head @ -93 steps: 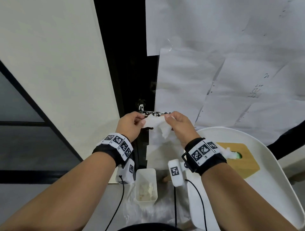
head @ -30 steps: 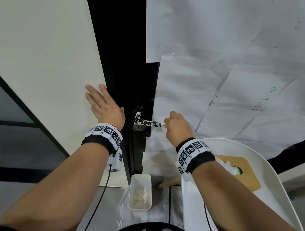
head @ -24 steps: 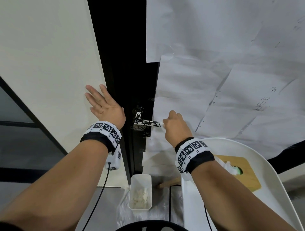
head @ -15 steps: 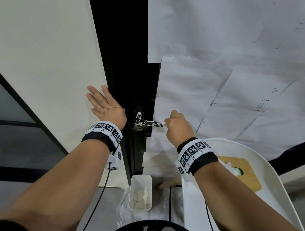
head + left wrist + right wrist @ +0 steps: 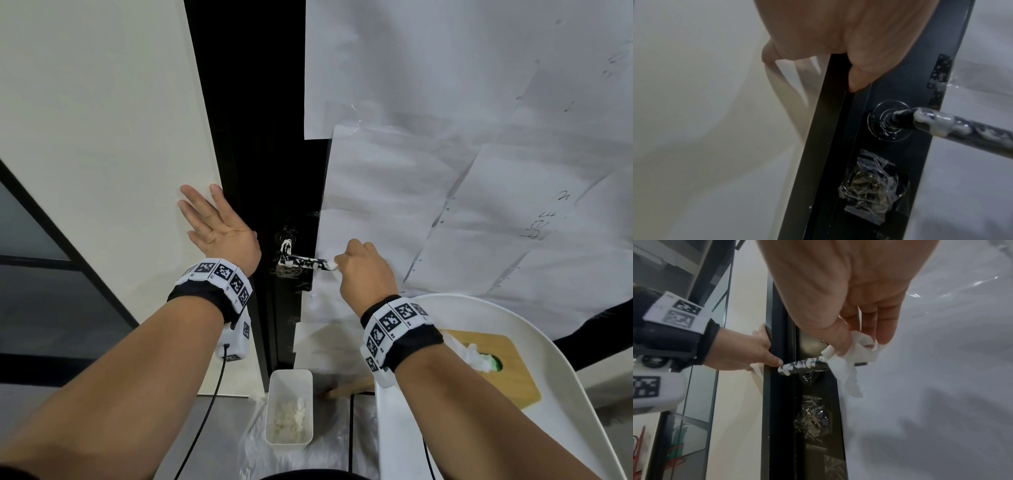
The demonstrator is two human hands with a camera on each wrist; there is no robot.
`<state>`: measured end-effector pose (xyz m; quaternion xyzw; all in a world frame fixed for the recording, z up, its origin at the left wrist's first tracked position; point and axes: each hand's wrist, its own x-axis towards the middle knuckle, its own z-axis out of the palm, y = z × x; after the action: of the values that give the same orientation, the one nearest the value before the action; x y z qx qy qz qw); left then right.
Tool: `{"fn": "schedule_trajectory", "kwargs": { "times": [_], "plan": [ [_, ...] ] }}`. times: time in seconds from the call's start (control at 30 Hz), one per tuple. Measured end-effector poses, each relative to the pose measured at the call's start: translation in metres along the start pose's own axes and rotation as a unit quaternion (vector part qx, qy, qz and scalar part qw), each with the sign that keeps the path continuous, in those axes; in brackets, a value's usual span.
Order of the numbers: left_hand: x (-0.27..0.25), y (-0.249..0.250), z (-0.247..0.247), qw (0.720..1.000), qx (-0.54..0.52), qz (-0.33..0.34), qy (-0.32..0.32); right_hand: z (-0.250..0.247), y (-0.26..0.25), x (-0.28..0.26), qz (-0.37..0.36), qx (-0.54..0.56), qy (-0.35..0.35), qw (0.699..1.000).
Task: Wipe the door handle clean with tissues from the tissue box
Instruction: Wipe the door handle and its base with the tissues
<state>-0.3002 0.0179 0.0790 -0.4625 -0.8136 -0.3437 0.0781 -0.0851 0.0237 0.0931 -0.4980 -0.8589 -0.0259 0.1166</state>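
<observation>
A dark lever door handle (image 5: 303,262) (image 5: 962,128) (image 5: 803,365) smeared with white paste juts from the black door. My right hand (image 5: 359,270) (image 5: 855,331) pinches a white tissue (image 5: 851,360) (image 5: 331,264) around the handle's free end. Flat on the cream wall left of the door frame lies my left hand (image 5: 219,229) (image 5: 748,353), fingers straight, thumb (image 5: 859,78) at the frame's edge. The wooden tissue box (image 5: 493,366) with a tissue sticking out sits on a white tray, lower right.
White paper sheets (image 5: 445,154) cover the door right of the handle. Below the handle, a taped plastic-wrapped lock (image 5: 869,191) (image 5: 812,418). A white bin (image 5: 289,407) with used tissues stands on the floor. The white tray (image 5: 582,394) fills the lower right.
Three seconds ago both hands held the tissue at the handle. Since then my left hand has gone flat onto the wall. In the last second the right hand has stayed at the handle's end.
</observation>
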Motion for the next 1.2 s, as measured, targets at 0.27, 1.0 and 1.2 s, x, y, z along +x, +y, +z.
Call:
{"fn": "schedule_trajectory", "kwargs": {
  "times": [0.27, 1.0, 1.2],
  "plan": [
    [-0.001, 0.002, -0.021, 0.994, -0.074, 0.028, 0.069, -0.001, 0.000, -0.006, 0.007, 0.015, 0.000, 1.000],
    [0.010, 0.013, -0.044, 0.989, -0.125, 0.070, 0.044, -0.007, -0.003, -0.004, 0.025, 0.053, 0.004, 0.998],
    [0.009, 0.013, -0.044, 0.990, -0.117, 0.066, 0.036, -0.002, -0.007, -0.007, 0.022, 0.061, -0.025, 0.998]
  ]
}}
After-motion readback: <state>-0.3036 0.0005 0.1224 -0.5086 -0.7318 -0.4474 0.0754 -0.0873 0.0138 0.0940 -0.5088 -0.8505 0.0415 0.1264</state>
